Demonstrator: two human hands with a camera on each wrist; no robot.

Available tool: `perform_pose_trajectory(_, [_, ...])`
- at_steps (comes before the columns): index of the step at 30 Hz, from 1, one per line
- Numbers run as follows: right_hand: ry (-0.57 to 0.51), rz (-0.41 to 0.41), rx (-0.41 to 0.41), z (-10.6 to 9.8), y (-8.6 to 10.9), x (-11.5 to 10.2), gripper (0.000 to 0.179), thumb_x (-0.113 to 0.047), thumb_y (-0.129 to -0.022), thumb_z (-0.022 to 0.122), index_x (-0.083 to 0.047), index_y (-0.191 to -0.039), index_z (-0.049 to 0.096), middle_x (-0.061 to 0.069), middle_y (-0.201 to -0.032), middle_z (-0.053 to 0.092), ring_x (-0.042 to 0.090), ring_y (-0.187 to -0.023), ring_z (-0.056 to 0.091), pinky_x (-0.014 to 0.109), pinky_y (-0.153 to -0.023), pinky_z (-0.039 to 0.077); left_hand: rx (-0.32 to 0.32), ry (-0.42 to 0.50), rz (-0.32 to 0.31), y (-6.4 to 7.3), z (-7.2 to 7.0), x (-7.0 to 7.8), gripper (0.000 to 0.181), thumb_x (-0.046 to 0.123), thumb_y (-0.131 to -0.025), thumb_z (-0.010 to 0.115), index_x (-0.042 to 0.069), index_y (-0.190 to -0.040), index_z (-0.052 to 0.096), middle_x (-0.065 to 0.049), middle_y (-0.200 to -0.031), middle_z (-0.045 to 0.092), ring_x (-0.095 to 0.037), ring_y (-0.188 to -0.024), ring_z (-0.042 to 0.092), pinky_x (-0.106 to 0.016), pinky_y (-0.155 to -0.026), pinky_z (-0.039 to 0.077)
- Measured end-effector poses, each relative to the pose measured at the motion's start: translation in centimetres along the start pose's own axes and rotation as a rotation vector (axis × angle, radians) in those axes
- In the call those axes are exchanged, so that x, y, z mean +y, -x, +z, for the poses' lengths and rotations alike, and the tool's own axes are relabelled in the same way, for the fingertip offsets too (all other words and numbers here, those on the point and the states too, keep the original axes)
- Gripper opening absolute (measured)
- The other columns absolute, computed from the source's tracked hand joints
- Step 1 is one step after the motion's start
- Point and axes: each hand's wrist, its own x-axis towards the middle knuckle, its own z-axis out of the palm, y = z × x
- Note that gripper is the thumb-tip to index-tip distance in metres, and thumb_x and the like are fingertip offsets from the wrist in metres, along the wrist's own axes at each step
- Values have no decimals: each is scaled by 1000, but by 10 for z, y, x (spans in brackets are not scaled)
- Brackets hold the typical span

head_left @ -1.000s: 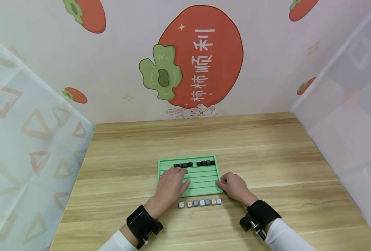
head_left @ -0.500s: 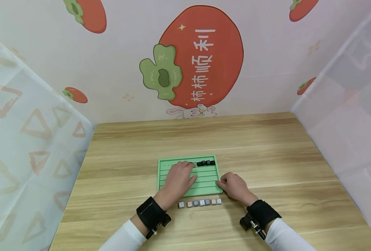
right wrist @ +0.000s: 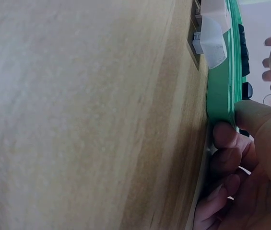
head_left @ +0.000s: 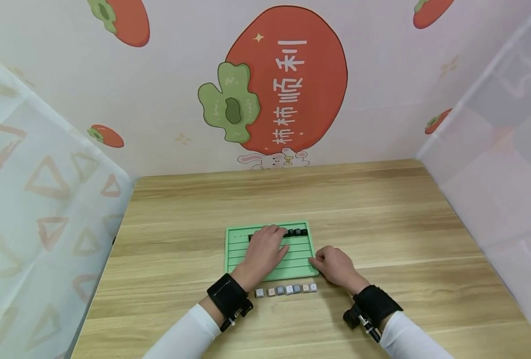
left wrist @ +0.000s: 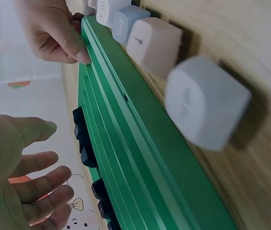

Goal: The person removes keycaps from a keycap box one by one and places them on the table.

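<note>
A green ridged tray [head_left: 294, 271] lies on the table with black keycaps [head_left: 297, 232] along its far row, in two groups with a gap between. My left hand [head_left: 264, 251] is over that row and hides some of the keycaps. In the left wrist view the left hand [left wrist: 25, 177] has its fingers extended and spread, holding nothing. My right hand [head_left: 337, 268] pinches the tray's near right corner; in the right wrist view its thumb [right wrist: 253, 115] is on top and the curled fingers are against the side.
Several white, beige and blue-grey keycaps [head_left: 289, 290] stand in a row on the wooden table [head_left: 171, 279], just in front of the tray. A printed wall [head_left: 373, 99] rises behind the table, with pale cloth sides [head_left: 45, 199] left and right.
My left hand has moved to the right along the far row, uncovering a black keycap at the left and covering others nearer the gap. The right hand and tray have stayed put.
</note>
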Motion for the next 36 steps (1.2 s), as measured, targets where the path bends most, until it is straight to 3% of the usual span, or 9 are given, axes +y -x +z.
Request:
perform_pose_trajectory(10, [2,-6,3,0,0,1,54,-23,-96,69,-18,-55,34,-8,-52,26,8,-49,28,20,-53,20,5,-38,46,-15,7,9,38,29,-94,72,13,-128,67,-5,-120,70,-22,-109,65,-39,-90,55])
perform_pose_trajectory(17, [3,-4,10,-1,0,1,54,-21,-95,70,-18,-54,35,-8,-52,27,8,-49,28,20,-52,19,4,-96,79,-27,14,15,36,32,-95,71,14,-126,68,-5,-118,71,-22,-107,67,-37,-85,55])
perform_pose_trajectory(36, [9,-8,22,1,-1,2,54,-22,-94,70,-19,-53,35,-9,-51,28,7,-48,29,20,-52,20,-44,-123,40,-44,27,20,29,33,-96,69,14,-118,70,-4,-112,72,-22,-100,67,-35,-82,54])
